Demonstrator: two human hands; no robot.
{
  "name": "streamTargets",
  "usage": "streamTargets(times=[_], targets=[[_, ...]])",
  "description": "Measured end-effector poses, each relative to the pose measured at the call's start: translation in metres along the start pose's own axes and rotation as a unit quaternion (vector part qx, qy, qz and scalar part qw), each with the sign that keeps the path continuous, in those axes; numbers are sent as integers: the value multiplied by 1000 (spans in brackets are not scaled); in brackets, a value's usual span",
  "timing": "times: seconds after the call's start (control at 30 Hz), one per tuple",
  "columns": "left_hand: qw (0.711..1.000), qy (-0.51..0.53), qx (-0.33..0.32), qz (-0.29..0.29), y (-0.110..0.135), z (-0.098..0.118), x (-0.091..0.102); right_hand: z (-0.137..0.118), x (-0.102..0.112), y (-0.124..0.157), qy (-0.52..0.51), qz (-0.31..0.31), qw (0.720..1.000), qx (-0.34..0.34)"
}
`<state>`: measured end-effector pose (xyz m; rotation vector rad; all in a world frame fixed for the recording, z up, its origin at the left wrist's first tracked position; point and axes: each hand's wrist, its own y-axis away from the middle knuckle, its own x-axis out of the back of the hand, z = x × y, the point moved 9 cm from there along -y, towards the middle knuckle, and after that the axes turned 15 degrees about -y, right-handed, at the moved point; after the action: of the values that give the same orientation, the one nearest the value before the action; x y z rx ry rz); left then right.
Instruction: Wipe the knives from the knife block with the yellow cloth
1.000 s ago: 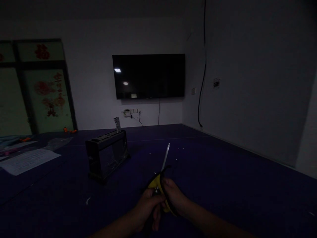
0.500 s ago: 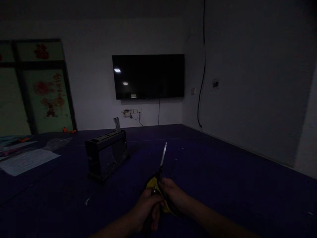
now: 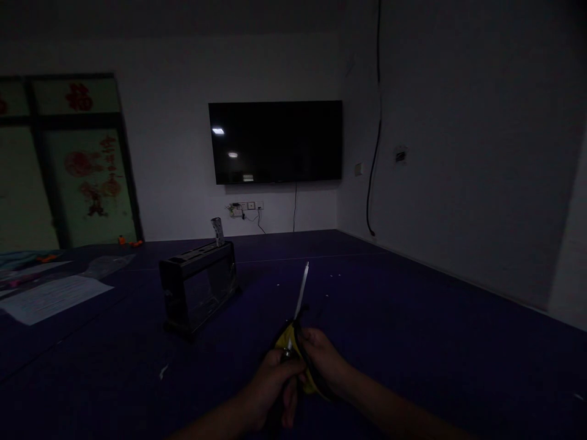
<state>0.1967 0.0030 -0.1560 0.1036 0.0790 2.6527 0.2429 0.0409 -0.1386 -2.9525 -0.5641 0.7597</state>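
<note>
The room is dim. Both of my hands meet low in the middle of the view around a pair of scissors (image 3: pixel 300 293) with yellow and black handles. My left hand (image 3: pixel 273 388) is closed on the handle end from the left. My right hand (image 3: pixel 323 360) is closed on the handles from the right. The bright blades point up and away from me, above the dark blue table (image 3: pixel 413 330). A dark knife block (image 3: pixel 198 286) with a clear front stands to the left of the blades, a knife handle (image 3: pixel 217 231) sticking out of its far end.
White paper sheets (image 3: pixel 50 294) and clear plastic lie at the left of the table, with small orange items (image 3: pixel 128 242) near the far edge. A black TV (image 3: pixel 275 142) hangs on the wall ahead. A black cable (image 3: pixel 376 122) runs down the right wall.
The scissor blades have tilted slightly left and risen a little; both hands have stayed closed on the handles in nearly the same place.
</note>
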Motion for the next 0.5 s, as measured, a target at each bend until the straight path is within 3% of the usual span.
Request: streamTargets(times=[0.27,0.5], targets=[[1000,-1,0,-14,-2,-1,-3,-2,-10,3,-25,-38,999,-23],[1000,-17,11,-17,-2,-3,-5,1,1,4,-3,21,999,-28]])
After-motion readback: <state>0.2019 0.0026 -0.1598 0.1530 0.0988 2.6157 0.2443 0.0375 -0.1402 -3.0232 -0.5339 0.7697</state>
